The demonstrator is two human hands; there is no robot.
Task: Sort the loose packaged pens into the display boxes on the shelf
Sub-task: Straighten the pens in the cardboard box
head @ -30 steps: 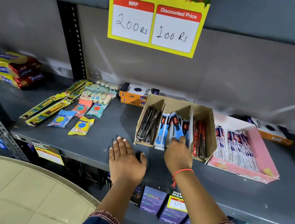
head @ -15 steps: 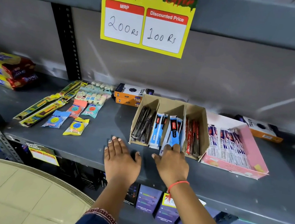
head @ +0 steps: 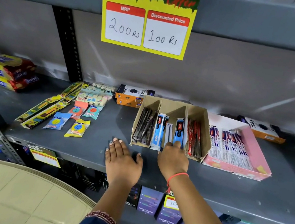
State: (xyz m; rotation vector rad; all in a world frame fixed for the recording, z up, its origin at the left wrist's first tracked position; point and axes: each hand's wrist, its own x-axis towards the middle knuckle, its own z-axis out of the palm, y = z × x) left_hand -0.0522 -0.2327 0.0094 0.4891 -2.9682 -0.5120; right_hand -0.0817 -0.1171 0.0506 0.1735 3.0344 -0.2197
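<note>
A brown cardboard display box (head: 173, 108) stands on the grey shelf (head: 84, 148), split into compartments. From left to right it holds black pens (head: 144, 126), blue packaged pens (head: 159, 130), a second blue pack (head: 179, 131) and red pens (head: 194, 139). My right hand (head: 172, 159) is at the box's front edge. Its fingertips rest on the near end of the second blue pack and its thumb is spread away. My left hand (head: 122, 161) lies flat on the shelf, left of the box, holding nothing. A pink display box (head: 256, 152) to the right holds white and purple pen packs (head: 231, 144).
Orange and black cartons (head: 131, 96) sit behind the cardboard box, and another carton (head: 262, 128) sits behind the pink box. Small packets and long yellow packs (head: 63, 111) lie on the shelf's left part. Biscuit packs (head: 8, 71) sit far left. A price sign (head: 146, 22) hangs overhead.
My right hand has drawn back from inside the cardboard box to its front edge. The blue pack it was pushing in now lies flat in its compartment. The left hand stayed put.
</note>
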